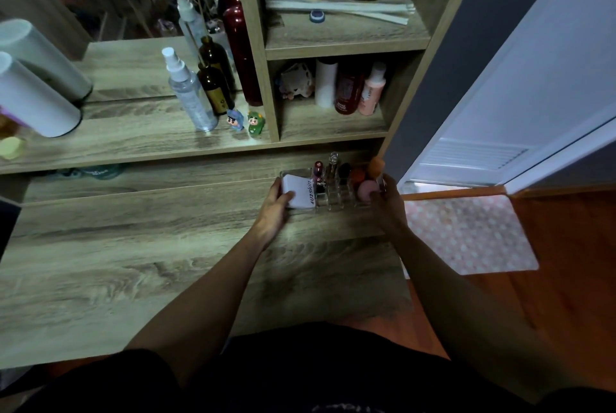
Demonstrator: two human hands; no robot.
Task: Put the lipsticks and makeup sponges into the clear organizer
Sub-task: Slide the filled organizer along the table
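The clear organizer (333, 204) sits on the wooden desk, near its right edge, under the lowest shelf. A white box (298, 191) printed "4U2skin" fills its left end. Lipsticks (319, 174) stand in the middle slots beside a clear-capped tube (333, 162). Makeup sponges lie in the right end: an orange one (376, 165), a darker one (358, 176) and a pink one (367, 190). My left hand (275, 204) grips the organizer's left end with the thumb on the white box. My right hand (388, 202) holds its right end.
The desk (133, 262) stretches left and toward me. Shelves above hold spray bottles (190, 92), dark bottles (213, 86), two small figurines (246, 121) and tubes (371, 91). White cylinders (33, 102) stand far left. A dotted mat (466, 232) lies on the floor by an open door.
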